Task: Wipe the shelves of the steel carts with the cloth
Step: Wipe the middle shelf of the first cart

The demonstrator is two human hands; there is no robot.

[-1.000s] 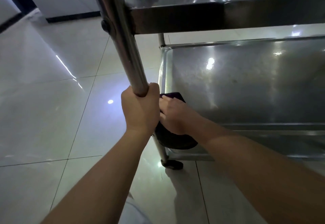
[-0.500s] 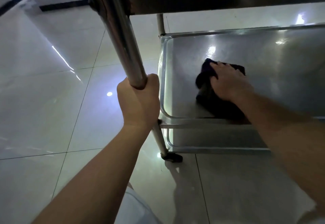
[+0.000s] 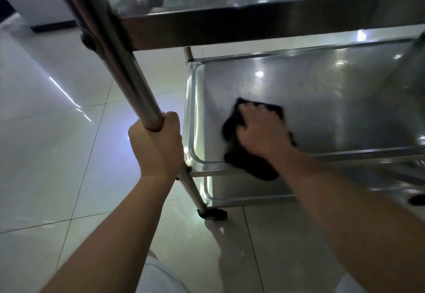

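A steel cart fills the upper right of the head view. Its middle shelf (image 3: 333,99) is a shiny tray with a raised rim. A dark cloth (image 3: 241,154) lies on that shelf near the front left corner and hangs a little over the front rim. My right hand (image 3: 262,131) presses flat on the cloth with the fingers spread. My left hand (image 3: 156,145) grips the cart's front left steel post (image 3: 119,62) just above the middle shelf.
The upper shelf (image 3: 253,23) juts out overhead, close above my right arm. A lower shelf (image 3: 241,191) sits beneath the middle one. A black caster (image 3: 212,214) stands on the glossy tiled floor (image 3: 57,154), which stretches to the left.
My right hand has slid the cloth from the shelf's front left corner out onto the shelf, then back a little toward the front rim. My left hand has kept its grip on the post.
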